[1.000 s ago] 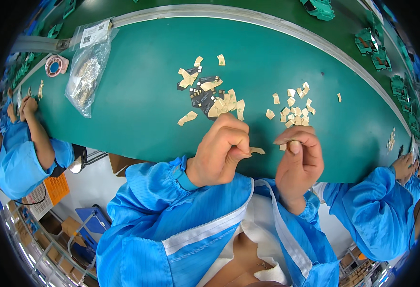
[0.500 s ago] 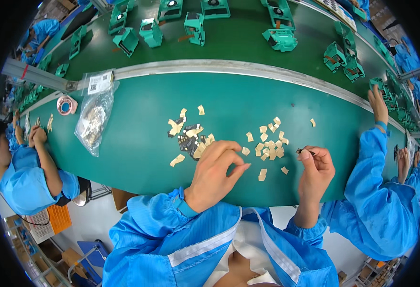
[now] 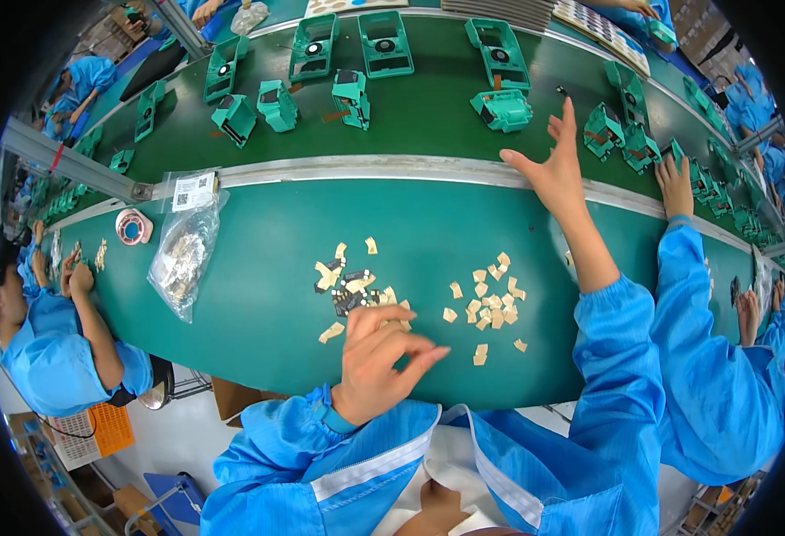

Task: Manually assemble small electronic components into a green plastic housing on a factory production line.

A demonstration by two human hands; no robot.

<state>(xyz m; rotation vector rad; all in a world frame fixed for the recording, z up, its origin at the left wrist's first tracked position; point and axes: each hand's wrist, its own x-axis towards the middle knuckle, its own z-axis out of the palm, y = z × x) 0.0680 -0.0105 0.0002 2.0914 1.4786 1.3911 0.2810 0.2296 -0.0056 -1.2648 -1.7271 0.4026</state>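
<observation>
Black in the head view, a small piece [image 3: 562, 90] shows just beyond the right hand [image 3: 557, 174], fingers splayed and empty over the dark-green belt [image 3: 428, 116], while the left hand [image 3: 379, 362], fingers parted, hangs by black-and-cream pieces [image 3: 350, 302] on the green table [image 3: 276, 241].

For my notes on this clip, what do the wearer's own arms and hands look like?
Both arms wear loose, shiny blue sleeves: the left sleeve ends in a teal band at the wrist, while the right sleeve ends partway up the forearm. The left hand and right hand have no gloves.
</observation>
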